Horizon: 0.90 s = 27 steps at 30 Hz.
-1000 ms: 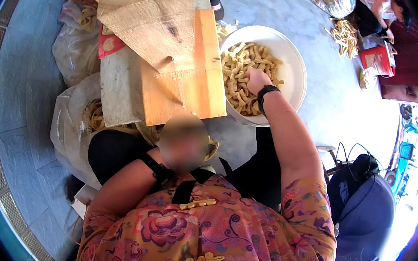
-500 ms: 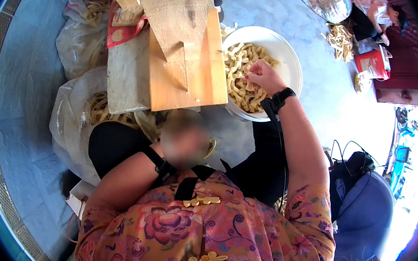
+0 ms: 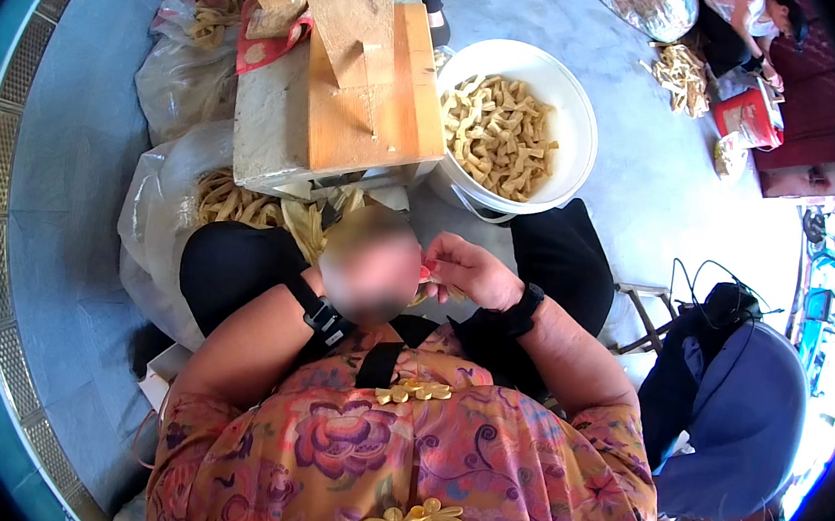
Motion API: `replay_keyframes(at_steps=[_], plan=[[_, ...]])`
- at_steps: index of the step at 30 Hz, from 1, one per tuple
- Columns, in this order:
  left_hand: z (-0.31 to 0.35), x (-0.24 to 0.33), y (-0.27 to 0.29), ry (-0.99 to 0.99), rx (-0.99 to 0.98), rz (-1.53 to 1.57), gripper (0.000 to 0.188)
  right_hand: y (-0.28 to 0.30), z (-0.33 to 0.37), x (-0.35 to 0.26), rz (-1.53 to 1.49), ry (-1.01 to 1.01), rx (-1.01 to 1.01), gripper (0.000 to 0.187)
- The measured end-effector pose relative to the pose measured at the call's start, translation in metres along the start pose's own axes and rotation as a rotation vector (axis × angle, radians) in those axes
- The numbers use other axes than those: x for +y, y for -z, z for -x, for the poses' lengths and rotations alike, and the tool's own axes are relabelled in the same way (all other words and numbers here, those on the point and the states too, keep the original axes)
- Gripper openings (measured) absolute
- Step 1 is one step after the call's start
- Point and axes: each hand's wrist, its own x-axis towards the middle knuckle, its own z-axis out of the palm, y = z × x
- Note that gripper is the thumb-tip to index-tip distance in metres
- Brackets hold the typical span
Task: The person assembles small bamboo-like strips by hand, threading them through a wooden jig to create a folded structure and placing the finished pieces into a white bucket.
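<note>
Loads of short pale pieces [image 3: 500,138] sit in the white bucket [image 3: 573,155], so a fair batch looks done. Right hand [image 3: 477,269] has curled fingers, left hand [image 3: 362,267] is blurred; can't tell if either grips anything. Long strips [image 3: 232,203] in the clear bag [image 3: 148,220] look left over.

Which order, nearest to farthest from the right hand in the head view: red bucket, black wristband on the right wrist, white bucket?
From the right hand:
1. Black wristband: around that wrist.
2. White bucket: just beyond the hand, ahead.
3. Red bucket: upper right, across the floor.
</note>
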Motion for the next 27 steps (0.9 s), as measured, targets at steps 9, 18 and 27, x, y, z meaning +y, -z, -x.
replay_keyframes(at_steps=[9, 18, 27], plan=[[-0.006, 0.03, -0.021, 0.126, 0.114, -0.187, 0.015, 0.009, -0.002, 0.008, -0.297, -0.039, -0.082, 0.011], [-0.026, 0.056, -0.019, -0.01, 0.018, -0.064, 0.013, 0.021, 0.0, -0.002, -0.463, 0.072, -0.213, 0.018], [-0.028, 0.058, -0.019, 0.003, -0.037, 0.086, 0.016, 0.028, 0.002, -0.026, -0.435, -0.002, -0.249, 0.021]])
